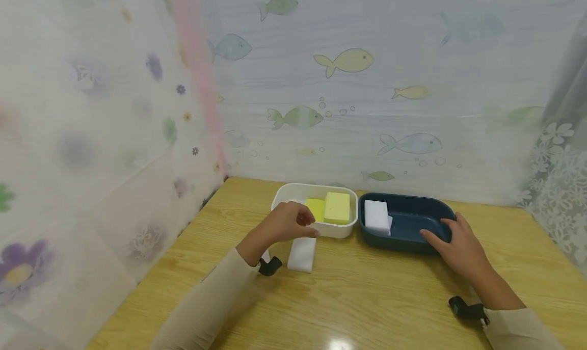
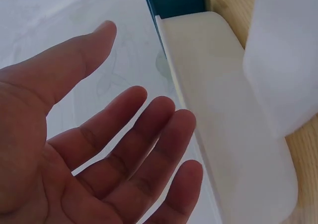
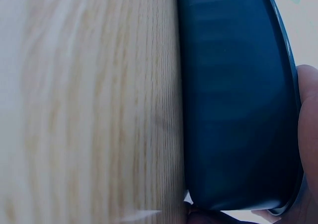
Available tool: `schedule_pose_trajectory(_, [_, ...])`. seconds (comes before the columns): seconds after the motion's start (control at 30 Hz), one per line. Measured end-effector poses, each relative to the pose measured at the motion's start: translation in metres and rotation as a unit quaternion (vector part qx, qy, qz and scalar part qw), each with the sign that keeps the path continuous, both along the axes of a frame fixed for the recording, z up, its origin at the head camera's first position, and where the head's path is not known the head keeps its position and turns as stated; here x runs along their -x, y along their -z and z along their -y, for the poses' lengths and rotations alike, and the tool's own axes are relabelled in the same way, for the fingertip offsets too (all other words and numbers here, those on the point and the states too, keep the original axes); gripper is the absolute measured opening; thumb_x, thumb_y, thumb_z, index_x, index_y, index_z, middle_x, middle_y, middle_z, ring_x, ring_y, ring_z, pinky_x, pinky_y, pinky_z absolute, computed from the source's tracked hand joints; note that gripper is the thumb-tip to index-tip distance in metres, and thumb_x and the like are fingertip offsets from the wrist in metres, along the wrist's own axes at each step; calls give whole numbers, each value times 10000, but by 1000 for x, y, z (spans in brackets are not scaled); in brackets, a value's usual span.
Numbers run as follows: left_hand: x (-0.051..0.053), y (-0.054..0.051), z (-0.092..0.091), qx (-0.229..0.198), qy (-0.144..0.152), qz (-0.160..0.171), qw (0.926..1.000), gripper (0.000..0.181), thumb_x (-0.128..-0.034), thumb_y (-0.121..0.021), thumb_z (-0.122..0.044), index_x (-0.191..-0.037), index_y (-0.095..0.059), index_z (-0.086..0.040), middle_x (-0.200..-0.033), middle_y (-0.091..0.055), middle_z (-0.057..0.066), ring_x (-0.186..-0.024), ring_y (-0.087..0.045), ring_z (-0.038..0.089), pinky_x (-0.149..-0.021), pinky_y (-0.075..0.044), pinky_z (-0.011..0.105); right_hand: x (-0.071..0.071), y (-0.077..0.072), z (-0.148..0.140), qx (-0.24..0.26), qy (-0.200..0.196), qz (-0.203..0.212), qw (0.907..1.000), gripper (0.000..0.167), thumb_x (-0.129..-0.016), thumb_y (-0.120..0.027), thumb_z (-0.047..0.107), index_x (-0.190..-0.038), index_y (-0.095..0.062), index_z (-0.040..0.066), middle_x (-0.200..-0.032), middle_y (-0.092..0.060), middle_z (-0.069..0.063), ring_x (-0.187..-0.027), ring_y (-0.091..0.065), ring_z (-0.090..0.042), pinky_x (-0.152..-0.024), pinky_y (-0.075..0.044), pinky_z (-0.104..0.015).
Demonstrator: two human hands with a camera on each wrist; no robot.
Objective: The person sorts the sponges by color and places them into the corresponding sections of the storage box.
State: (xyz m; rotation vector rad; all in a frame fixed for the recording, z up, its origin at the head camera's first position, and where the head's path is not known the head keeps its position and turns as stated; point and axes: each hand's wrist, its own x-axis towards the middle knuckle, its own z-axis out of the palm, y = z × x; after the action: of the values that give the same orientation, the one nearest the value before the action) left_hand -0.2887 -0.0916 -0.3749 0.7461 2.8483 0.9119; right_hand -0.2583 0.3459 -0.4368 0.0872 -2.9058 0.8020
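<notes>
My left hand (image 1: 291, 221) hovers over the near left side of a white plastic container (image 1: 341, 231). Its fingers are loosely bent, and the palm in the left wrist view holds nothing. Two yellow sponges (image 1: 337, 208) sit inside that container. On the table just below the hand lies a white sponge block (image 1: 301, 254), also near the camera in the left wrist view. My right hand (image 1: 463, 245) grips the right end of a dark blue container (image 1: 399, 244), thumb over the near rim. White sponge blocks (image 1: 376, 216) lie in its left end.
The two containers stand side by side on a wood-grain table (image 1: 367, 299), near its back edge. Behind them hangs a fish-printed curtain (image 1: 348, 110). A flower-printed sheet (image 1: 114, 161) borders the left side, and lace fabric (image 1: 559, 166) hangs at the right.
</notes>
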Motion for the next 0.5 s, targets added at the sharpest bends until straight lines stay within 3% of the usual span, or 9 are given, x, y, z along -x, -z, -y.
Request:
schedule_pose_trajectory(0.3, [0, 10, 17, 39, 227, 362, 9991, 480, -829, -875, -409, -1171, -748, -97, -1170, -750, 44, -1124, -680, 223, -976, -544, 413, -2, -1, 1, 137, 40, 47, 9999, 1031, -1016, -519, 628, -1553, -189, -186, -1624, 59, -437, -1417, -146, -692, -1024, -254, -821])
schedule_pose_trajectory(0.5, [1, 12, 24, -8, 297, 602, 9977, 499, -810, -897, -366, -1202, -737, -103, -1212, -745, 9, -1190, -670, 218, -1017, -533, 420, -1, -2, 1, 150, 25, -35, 9999, 1024, -1016, -529, 618, -1547, -198, -192, -1625, 46, -438, -1421, -150, -689, -1027, -254, -821])
